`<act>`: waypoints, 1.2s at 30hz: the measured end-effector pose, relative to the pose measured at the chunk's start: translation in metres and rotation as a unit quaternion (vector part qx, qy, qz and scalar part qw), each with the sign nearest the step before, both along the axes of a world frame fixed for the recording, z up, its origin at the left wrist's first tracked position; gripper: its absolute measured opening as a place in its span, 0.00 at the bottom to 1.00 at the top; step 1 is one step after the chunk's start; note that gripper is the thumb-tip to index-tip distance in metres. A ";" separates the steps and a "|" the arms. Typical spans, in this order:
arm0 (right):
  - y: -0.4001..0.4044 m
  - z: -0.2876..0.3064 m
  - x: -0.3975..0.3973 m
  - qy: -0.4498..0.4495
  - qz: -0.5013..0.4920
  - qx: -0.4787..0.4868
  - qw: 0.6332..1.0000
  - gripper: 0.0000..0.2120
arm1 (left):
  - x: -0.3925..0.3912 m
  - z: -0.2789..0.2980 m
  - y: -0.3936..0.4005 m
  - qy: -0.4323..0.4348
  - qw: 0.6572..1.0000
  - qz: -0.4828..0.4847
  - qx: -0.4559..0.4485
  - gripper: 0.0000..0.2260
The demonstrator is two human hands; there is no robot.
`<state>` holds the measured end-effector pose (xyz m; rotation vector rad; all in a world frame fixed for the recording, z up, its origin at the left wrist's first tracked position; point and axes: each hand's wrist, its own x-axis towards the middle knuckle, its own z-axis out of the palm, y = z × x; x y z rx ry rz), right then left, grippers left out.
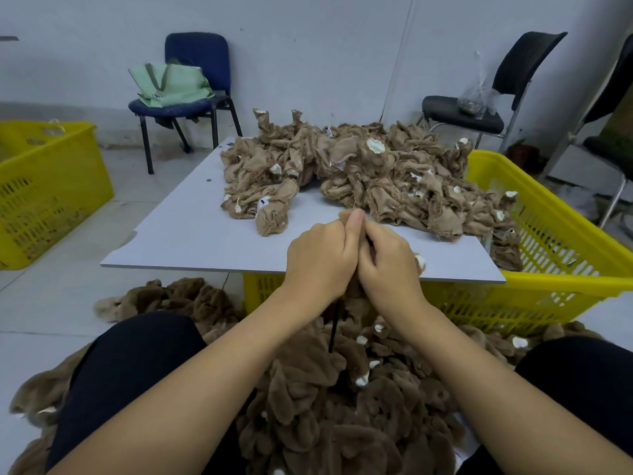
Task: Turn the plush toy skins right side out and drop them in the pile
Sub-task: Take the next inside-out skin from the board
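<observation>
Both hands are closed on one plush toy skin [356,286], held just in front of the near edge of the tabletop [191,231]. The left hand [320,260] grips it with curled fingers and the thumb standing up; the right hand [388,260] pinches it from the other side, touching the left. A thin black rod [334,325] hangs down below the hands. It is probably a turning stick, but most of it is hidden, so I cannot tell how it sits in the skin.

What could go wrong: if the rod is pushed too hard into a narrow limb, it may break a seam or go through the cloth. If the pinch at the top slips, the part in work may fold back inside. A skin dropped too far forward could land among the unturned skins [359,173] on the tabletop and be mixed with them.

The finished pile [342,406], furry side out, lies on the floor between the knees of the person. The tabletop is a pale grey board that rests on a yellow crate [548,241], and more skins hang over into this crate. A second yellow crate [44,186] stands on the left. The floor is of light tiles and the wall is white. Near the wall are a blue chair [195,80] with a green bag [171,84] and a black chair [496,84] with a clear plastic bag [476,90].
</observation>
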<state>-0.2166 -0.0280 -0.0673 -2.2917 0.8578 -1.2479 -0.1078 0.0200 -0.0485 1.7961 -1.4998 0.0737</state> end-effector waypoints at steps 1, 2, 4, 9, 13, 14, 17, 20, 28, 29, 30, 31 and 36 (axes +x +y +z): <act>-0.002 0.002 0.000 0.005 -0.005 -0.005 1.000 0.09 | 0.000 0.002 -0.003 0.000 1.000 -0.002 0.018 0.26; -0.004 0.001 0.000 0.014 -0.012 -0.005 1.000 0.09 | 0.000 0.002 -0.006 -0.002 0.999 -0.002 0.040 0.26; -0.007 -0.004 0.000 0.055 -0.028 0.016 0.998 0.12 | 0.002 -0.006 -0.008 -0.010 0.996 0.003 0.084 0.27; -0.003 -0.025 0.003 0.053 -0.001 0.064 0.996 0.16 | 0.010 -0.024 0.000 0.019 0.993 -0.019 0.117 0.27; 0.006 -0.035 -0.003 0.015 0.036 0.051 0.998 0.16 | 0.006 -0.032 0.008 -0.024 0.997 -0.017 0.066 0.22; 0.008 -0.037 -0.004 0.000 0.042 0.048 0.998 0.17 | 0.004 -0.032 0.010 -0.024 0.998 -0.017 0.046 0.20; 0.011 -0.038 0.000 -0.046 0.064 0.039 0.996 0.11 | 0.002 -0.027 0.013 0.002 0.999 -0.033 -0.023 0.17; 0.012 -0.027 0.005 -0.100 0.070 0.017 0.992 0.13 | 0.005 -0.012 0.008 0.032 0.998 -0.031 -0.044 0.13; 0.000 -0.029 0.009 -0.020 0.010 0.094 0.995 0.10 | 0.008 -0.003 -0.019 0.098 0.987 0.025 0.122 0.14; -0.001 -0.031 0.011 0.002 0.011 0.106 0.994 0.11 | 0.011 -0.007 -0.018 0.122 0.982 0.020 0.143 0.13; 0.000 -0.035 0.011 0.018 0.013 0.115 0.993 0.12 | 0.012 -0.010 -0.016 0.146 0.976 0.016 0.158 0.12; 0.001 -0.038 0.012 0.026 0.015 0.119 0.992 0.13 | 0.013 -0.013 -0.014 0.160 0.973 0.013 0.165 0.11; 0.006 -0.050 0.000 0.035 0.030 0.116 0.992 0.11 | 0.003 -0.023 -0.003 0.133 0.976 0.013 0.172 0.12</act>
